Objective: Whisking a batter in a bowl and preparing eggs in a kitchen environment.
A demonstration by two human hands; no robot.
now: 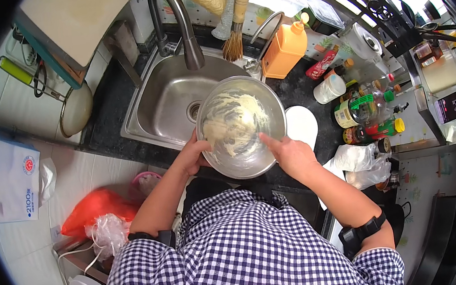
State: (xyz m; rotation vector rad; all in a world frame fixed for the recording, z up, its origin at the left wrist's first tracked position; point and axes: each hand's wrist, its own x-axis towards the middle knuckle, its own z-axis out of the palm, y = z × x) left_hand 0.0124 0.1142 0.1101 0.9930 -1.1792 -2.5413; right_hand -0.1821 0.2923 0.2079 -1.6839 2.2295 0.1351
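Note:
A stainless steel mixing bowl (273, 112) is tilted so that its inside faces me, over the front right corner of the sink. Pale, sticky dough (234, 125) is smeared across its bottom and wall. My left hand (193, 155) grips the bowl's lower left rim, the thumb at the edge and the other fingers mostly hidden beneath. At the lower right rim is my right hand (294, 154), with one finger or thumb reaching over onto the inner wall. Its remaining fingers are folded at the outside, partly hidden.
The steel sink (154, 83) has a gooseneck faucet (188, 33) behind it. An orange pump jug (285, 49), several bottles (359, 108) and plastic bags (359, 163) line the right counter. A white round-ended object (302, 124) lies beside the bowl. Cutting boards (71, 25) hang at left.

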